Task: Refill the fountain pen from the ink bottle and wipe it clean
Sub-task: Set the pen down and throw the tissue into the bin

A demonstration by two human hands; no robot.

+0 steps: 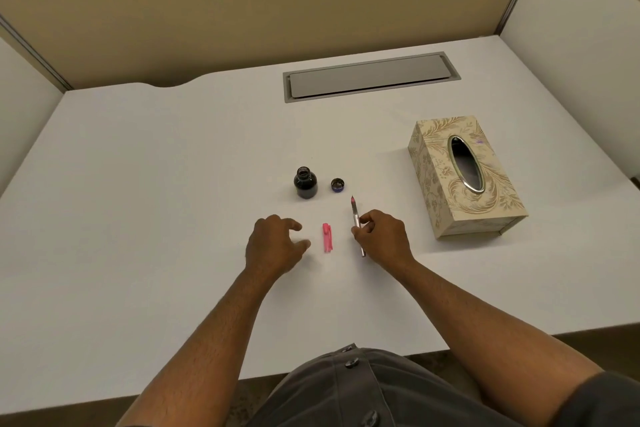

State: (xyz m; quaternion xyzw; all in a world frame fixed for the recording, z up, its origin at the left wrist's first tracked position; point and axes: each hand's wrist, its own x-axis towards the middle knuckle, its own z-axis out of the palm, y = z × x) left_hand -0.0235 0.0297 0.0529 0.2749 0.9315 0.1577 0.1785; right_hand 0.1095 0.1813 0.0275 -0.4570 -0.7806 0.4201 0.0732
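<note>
Head view: right hand (pixel 382 239) pinches the slim silver fountain pen (pixel 357 226), long axis running away from the body, pink nib end forward. Open dark glass ink bottle (pixel 305 183) sits ahead-left of the nib, near; right hand is closer. Left hand (pixel 277 246) loosely spread, empty, beside the pink plastic pen cap (pixel 327 237).

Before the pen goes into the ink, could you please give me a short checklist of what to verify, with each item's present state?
1. Ink bottle uncapped and upright: ok.
2. Bottle cap set aside, apart from the bottle: ok.
3. Pen held by the right hand, nib pointing away: ok.
4. Pink pen cap off, lying on the table: ok.
5. Left hand free to steady the bottle: ok.
6. Tissue ready in the tissue box: cannot tell.
</note>
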